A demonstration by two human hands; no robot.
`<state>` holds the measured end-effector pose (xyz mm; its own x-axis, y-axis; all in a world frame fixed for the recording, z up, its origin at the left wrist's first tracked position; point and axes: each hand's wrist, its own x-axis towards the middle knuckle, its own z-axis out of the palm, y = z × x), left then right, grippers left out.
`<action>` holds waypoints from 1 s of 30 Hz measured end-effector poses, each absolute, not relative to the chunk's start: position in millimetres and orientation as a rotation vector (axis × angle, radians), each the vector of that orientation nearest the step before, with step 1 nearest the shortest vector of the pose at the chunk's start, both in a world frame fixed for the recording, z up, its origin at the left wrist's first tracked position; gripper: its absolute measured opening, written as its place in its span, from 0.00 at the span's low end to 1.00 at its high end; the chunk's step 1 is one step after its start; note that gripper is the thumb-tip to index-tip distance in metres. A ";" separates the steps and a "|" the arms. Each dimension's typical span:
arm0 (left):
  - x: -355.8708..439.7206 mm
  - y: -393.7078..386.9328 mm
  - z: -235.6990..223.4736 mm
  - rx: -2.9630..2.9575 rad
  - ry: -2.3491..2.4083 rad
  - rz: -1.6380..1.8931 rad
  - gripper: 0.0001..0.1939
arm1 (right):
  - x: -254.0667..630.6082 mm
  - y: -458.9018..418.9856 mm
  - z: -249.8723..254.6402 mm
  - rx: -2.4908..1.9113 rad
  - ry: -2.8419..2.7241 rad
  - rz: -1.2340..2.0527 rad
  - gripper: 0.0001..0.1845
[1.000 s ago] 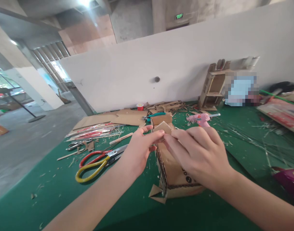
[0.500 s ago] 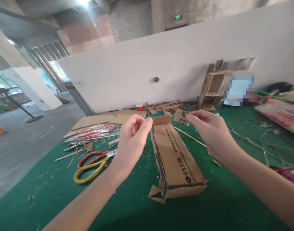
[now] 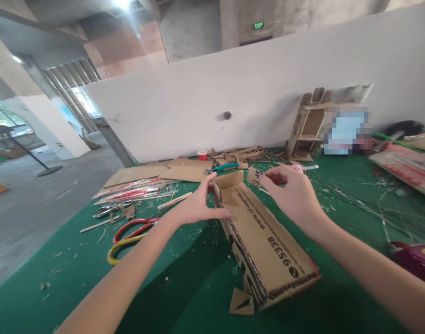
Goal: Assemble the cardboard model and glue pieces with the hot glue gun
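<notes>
A long brown cardboard box piece (image 3: 268, 246) printed with "95338" lies on the green table (image 3: 198, 287), tilted up at its near end. My left hand (image 3: 198, 206) grips its far left edge near the folded end flap, fingers closed on the cardboard. My right hand (image 3: 291, 192) pinches a small printed cardboard scrap (image 3: 254, 177) just right of the box's far end.
Red and yellow scissors (image 3: 129, 234) lie left of my left arm, with pliers (image 3: 110, 209) and cardboard sheets (image 3: 164, 172) beyond. A small cardboard shelf model (image 3: 308, 127) leans on the white wall. Cardboard triangles (image 3: 242, 301) sit by the box's near end. A purple object (image 3: 416, 260) is at right.
My hands parted from pinching together over the box. The right hand took the small scrap to the right; the left hand dropped to grip the box edge, and the box shifted and tilted.
</notes>
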<state>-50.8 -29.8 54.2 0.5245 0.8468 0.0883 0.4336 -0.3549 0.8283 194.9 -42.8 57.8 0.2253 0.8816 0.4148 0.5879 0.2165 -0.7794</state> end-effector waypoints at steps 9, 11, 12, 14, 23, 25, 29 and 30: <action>-62.5 -21.4 52.2 2.015 1.003 0.591 0.57 | 180.7 -55.0 65.2 -1.496 -1.607 0.220 0.06; -62.4 -20.1 49.2 2.010 0.997 0.621 0.57 | 179.7 -55.4 63.8 -1.515 -1.604 0.183 0.07; -62.4 -19.5 47.8 2.004 0.979 0.635 0.57 | 179.5 -55.5 62.7 -1.513 -1.606 0.175 0.07; -62.2 -18.5 45.4 1.986 0.934 0.654 0.58 | 179.6 -55.6 60.2 -1.498 -1.614 0.160 0.07; -52.6 -21.6 45.8 1.848 0.745 0.650 0.58 | 181.3 -51.9 51.8 -1.474 -1.659 0.149 0.08; -49.5 -22.2 44.0 1.796 0.725 0.691 0.53 | 181.1 -51.8 51.2 -1.482 -1.649 0.166 0.08; -42.7 -22.6 37.1 1.675 0.705 0.826 0.44 | 181.0 -51.9 50.0 -1.496 -1.638 0.154 0.08; -40.7 -23.0 35.7 1.651 0.713 0.860 0.42 | 181.0 -51.8 49.7 -1.497 -1.638 0.144 0.08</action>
<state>-40.7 -23.0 35.7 0.5571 0.8113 0.1774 0.0245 -0.2295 0.9730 181.0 -51.8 49.7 0.1207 0.8486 0.5151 0.7456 0.2651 -0.6114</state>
